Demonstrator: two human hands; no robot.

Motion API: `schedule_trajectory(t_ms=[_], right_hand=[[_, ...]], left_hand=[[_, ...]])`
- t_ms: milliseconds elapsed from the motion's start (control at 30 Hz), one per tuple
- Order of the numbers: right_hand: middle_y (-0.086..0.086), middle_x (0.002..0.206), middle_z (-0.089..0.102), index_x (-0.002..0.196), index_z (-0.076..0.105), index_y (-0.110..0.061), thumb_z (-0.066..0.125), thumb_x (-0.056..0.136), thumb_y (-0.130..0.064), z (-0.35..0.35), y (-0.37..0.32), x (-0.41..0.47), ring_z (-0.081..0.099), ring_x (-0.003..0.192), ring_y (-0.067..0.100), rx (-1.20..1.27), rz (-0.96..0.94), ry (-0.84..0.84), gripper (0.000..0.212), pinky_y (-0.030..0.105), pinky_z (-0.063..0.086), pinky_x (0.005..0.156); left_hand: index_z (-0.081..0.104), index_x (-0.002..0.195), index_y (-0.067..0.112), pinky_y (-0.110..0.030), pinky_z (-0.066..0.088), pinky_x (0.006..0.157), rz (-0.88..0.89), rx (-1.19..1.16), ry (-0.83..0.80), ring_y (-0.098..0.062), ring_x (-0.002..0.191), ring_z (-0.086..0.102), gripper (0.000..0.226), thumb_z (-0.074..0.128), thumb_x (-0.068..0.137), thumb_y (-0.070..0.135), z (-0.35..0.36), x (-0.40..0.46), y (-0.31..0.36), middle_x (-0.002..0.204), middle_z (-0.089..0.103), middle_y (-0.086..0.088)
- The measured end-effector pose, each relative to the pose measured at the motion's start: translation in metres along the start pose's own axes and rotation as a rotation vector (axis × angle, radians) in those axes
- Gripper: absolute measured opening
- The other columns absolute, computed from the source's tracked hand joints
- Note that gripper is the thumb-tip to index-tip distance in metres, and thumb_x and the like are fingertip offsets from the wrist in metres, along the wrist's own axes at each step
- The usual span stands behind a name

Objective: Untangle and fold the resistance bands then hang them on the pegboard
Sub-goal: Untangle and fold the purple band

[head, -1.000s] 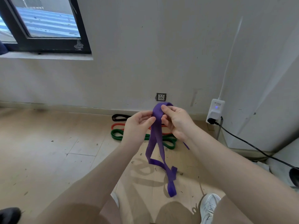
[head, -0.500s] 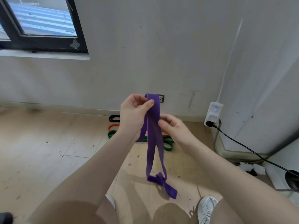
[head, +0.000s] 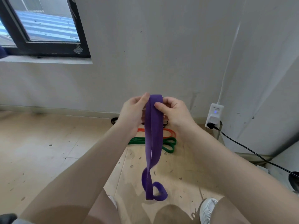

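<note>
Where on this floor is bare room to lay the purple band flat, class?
Free: the wide floor left of the green band, below the window. Crowded: by the wall, where orange band, green band and black cable lie.

You stood in a plain, unfinished room, likely a spare room at home; the wall (head: pixel 161 46) was bare and scuffed; the floor (head: pixel 40 151) was pale wood-look tile littered with small debris; a dark-framed window (head: pixel 48 38) looked onto a corrugated roof; a white adapter (head: pixel 214 114) sat plugged in low, a black cord (head: pixel 252 151) trailing off; exercise bands (head: pixel 168 143) lay by the skirting.
</note>
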State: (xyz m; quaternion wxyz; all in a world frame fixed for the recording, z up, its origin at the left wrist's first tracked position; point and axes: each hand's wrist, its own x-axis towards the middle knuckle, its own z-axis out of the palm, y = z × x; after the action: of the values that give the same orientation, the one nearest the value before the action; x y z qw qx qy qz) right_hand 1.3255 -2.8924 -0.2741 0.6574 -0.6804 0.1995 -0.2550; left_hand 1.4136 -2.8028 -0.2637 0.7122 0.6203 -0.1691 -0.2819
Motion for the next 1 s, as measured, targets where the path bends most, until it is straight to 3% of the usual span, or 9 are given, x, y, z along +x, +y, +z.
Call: schedule_trajectory(t_ms=[133, 200, 333, 500, 600, 733, 833, 900, 1000], right_hand=[[-0.001, 0.084, 0.069, 0.093, 0.064, -0.014, 0.06, 0.09, -0.014, -0.004, -0.006, 0.001, 0.065, 0.073, 0.011, -0.046, 0.079, 0.027, 0.005, 0.02, 0.054, 0.06], [-0.002, 0.077, 0.069, 0.095, 0.064, -0.01, 0.061, 0.089, -0.013, -0.003, -0.01, 0.001, 0.065, 0.065, 0.007, -0.031, 0.102, 0.032, 0.008, 0.019, 0.053, 0.056], [-0.004, 0.049, 0.063, 0.083, 0.061, -0.006, 0.06, 0.089, -0.012, 0.003, -0.03, 0.002, 0.059, 0.044, 0.004, 0.229, 0.181, 0.084, 0.009, 0.017, 0.053, 0.052], [0.005, 0.071, 0.07, 0.088, 0.064, -0.002, 0.058, 0.088, -0.003, -0.005, -0.044, -0.001, 0.067, 0.065, 0.011, 0.319, 0.203, 0.006, 0.006, 0.018, 0.057, 0.061], [0.008, 0.083, 0.067, 0.091, 0.063, -0.001, 0.053, 0.088, 0.007, -0.01, -0.042, -0.005, 0.065, 0.071, 0.011, 0.327, 0.237, -0.002, 0.014, 0.018, 0.057, 0.067], [0.009, 0.083, 0.065, 0.092, 0.062, -0.002, 0.054, 0.088, 0.006, -0.006, -0.038, -0.004, 0.063, 0.068, 0.011, 0.392, 0.276, 0.04, 0.012, 0.015, 0.054, 0.059], [0.004, 0.081, 0.063, 0.102, 0.063, -0.003, 0.055, 0.088, 0.005, -0.004, -0.036, 0.0, 0.06, 0.064, 0.007, 0.258, 0.229, 0.07, 0.018, 0.014, 0.053, 0.057], [0.0, 0.079, 0.064, 0.106, 0.063, -0.008, 0.055, 0.089, 0.003, -0.006, -0.034, 0.001, 0.059, 0.06, 0.005, 0.06, 0.168, 0.07, 0.022, 0.015, 0.05, 0.053], [-0.005, 0.077, 0.066, 0.097, 0.065, -0.015, 0.053, 0.089, 0.001, -0.008, -0.031, 0.0, 0.057, 0.059, 0.002, -0.108, 0.08, 0.055, 0.022, 0.016, 0.041, 0.052]], left_hand=[[0.065, 0.099, 0.014, -0.034, 0.056, 0.08, -0.03, 0.085, -0.029, -0.019, 0.087, 0.069, 0.018, 0.057, 0.092, 0.028, -0.011, -0.019, -0.026, 0.09, 0.073, -0.005], [0.066, 0.09, 0.016, -0.033, 0.057, 0.079, 0.043, 0.12, -0.009, -0.019, 0.087, 0.069, 0.009, 0.058, 0.091, 0.018, -0.011, -0.023, -0.027, 0.085, 0.073, -0.003], [0.068, 0.082, 0.017, -0.029, 0.055, 0.068, 0.201, 0.079, 0.035, -0.013, 0.073, 0.066, 0.014, 0.06, 0.089, 0.008, -0.006, -0.017, -0.012, 0.072, 0.07, 0.001], [0.069, 0.078, 0.023, -0.025, 0.053, 0.066, 0.365, 0.118, 0.089, -0.008, 0.067, 0.063, 0.022, 0.062, 0.086, 0.005, 0.001, -0.005, 0.0, 0.07, 0.069, 0.006], [0.069, 0.081, 0.025, -0.029, 0.053, 0.069, 0.363, 0.133, 0.1, -0.009, 0.069, 0.064, 0.021, 0.062, 0.087, 0.006, 0.003, -0.002, -0.006, 0.075, 0.071, 0.004], [0.068, 0.088, 0.027, -0.031, 0.056, 0.07, 0.295, 0.139, 0.104, -0.012, 0.074, 0.066, 0.015, 0.057, 0.092, 0.016, 0.008, -0.009, -0.015, 0.081, 0.072, 0.004], [0.068, 0.089, 0.028, -0.029, 0.053, 0.065, 0.235, 0.133, 0.046, -0.012, 0.074, 0.064, 0.024, 0.046, 0.098, 0.023, 0.006, -0.017, -0.015, 0.082, 0.071, 0.003], [0.068, 0.091, 0.023, -0.032, 0.056, 0.072, 0.19, 0.056, -0.043, -0.017, 0.081, 0.067, 0.029, 0.041, 0.099, 0.025, 0.002, -0.021, -0.013, 0.089, 0.073, -0.003], [0.066, 0.1, 0.017, -0.028, 0.057, 0.077, 0.204, 0.087, -0.116, -0.014, 0.085, 0.069, 0.017, 0.05, 0.096, 0.019, -0.002, -0.024, -0.012, 0.091, 0.073, -0.003]])
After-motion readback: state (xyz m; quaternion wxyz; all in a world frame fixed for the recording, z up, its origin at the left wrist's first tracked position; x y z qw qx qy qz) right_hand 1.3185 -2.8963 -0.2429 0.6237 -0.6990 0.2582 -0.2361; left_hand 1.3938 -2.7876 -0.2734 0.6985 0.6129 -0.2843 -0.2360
